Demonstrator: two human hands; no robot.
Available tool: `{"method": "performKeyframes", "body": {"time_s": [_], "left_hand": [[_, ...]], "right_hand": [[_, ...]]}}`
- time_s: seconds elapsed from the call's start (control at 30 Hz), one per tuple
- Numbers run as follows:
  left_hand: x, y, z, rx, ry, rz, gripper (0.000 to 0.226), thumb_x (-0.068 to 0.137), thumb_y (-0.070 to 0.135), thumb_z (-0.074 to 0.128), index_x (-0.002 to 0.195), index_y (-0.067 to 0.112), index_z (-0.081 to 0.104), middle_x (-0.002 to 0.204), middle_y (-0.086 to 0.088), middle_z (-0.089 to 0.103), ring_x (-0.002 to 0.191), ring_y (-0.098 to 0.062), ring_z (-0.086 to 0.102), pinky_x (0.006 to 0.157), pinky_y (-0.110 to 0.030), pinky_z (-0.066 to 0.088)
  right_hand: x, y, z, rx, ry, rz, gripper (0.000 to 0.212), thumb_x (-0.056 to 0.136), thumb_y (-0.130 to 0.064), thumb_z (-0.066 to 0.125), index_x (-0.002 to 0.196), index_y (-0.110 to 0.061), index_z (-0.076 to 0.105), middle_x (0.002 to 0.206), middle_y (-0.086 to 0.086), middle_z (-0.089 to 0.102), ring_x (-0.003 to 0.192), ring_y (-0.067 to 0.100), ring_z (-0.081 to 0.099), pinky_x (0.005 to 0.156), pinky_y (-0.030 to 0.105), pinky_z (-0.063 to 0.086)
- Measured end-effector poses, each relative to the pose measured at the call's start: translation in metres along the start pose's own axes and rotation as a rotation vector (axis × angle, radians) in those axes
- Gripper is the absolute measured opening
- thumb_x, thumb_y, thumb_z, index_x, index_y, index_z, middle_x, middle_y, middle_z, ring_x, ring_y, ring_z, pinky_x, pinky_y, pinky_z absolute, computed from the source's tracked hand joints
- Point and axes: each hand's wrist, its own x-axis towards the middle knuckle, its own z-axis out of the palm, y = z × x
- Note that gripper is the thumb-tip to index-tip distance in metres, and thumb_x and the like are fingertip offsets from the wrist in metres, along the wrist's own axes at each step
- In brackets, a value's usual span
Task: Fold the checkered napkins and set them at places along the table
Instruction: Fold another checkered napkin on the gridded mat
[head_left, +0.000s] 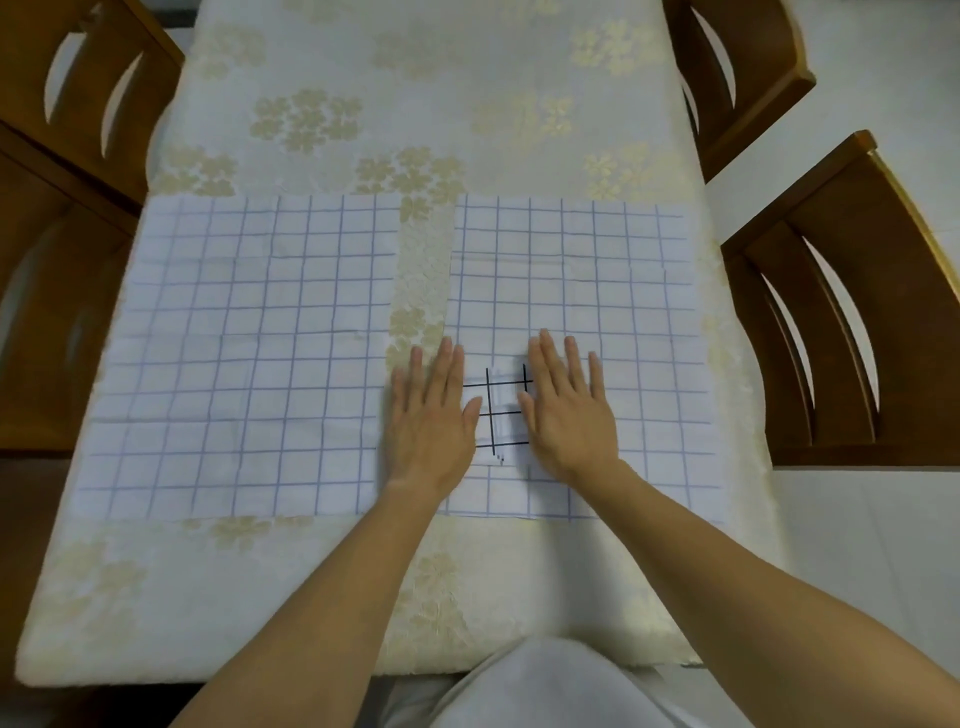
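Two white napkins with blue grid lines lie spread flat side by side: the left napkin (244, 358) and the right napkin (613, 312). On the right napkin's near left part sits a small folded napkin with black grid lines (501, 410). My left hand (431, 415) lies flat with straight fingers on the folded napkin's left side, over the right napkin's left edge. My right hand (566, 405) presses flat on its right side. Both hands cover part of the folded napkin.
The table (363, 104) wears a cream cloth with gold flowers. Wooden chairs stand at the left (62, 156), at the far right (737, 78) and at the near right (852, 312). My torso is at the table's near edge.
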Motion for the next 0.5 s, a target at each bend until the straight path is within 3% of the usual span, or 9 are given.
{"method": "performKeyframes", "body": {"time_s": [0.13,0.33,0.5], "left_hand": [[0.004,0.021,0.01,-0.049,-0.058,0.033,0.058,0.11,0.039,0.01,0.161,0.02,-0.01,0.17,0.001,-0.014,0.155,-0.026,-0.016,0.127,-0.049,-0.001],[-0.002,0.003,0.015,-0.001,-0.142,-0.045,0.065,0.103,0.053,0.001,0.158,0.027,-0.021,0.165,0.008,-0.026,0.154,-0.026,-0.021,0.124,-0.057,-0.005],[-0.006,-0.008,0.003,0.001,-0.19,-0.069,0.07,0.102,0.062,-0.001,0.155,0.026,-0.029,0.162,0.012,-0.034,0.152,-0.024,-0.028,0.123,-0.056,-0.01]], "right_hand": [[0.01,-0.025,0.013,0.053,-0.067,-0.077,0.066,0.105,-0.048,0.007,0.162,-0.015,0.002,0.169,0.001,-0.005,0.156,0.026,-0.009,0.126,0.048,-0.003],[0.005,-0.006,0.014,-0.053,-0.176,-0.045,0.076,0.099,-0.067,-0.003,0.158,-0.022,-0.02,0.164,-0.008,-0.028,0.15,0.022,-0.029,0.123,0.048,-0.014],[-0.003,0.005,0.01,-0.011,-0.162,0.058,0.074,0.101,-0.064,-0.001,0.158,-0.02,-0.021,0.164,-0.004,-0.029,0.15,0.026,-0.029,0.123,0.049,-0.014]]}}
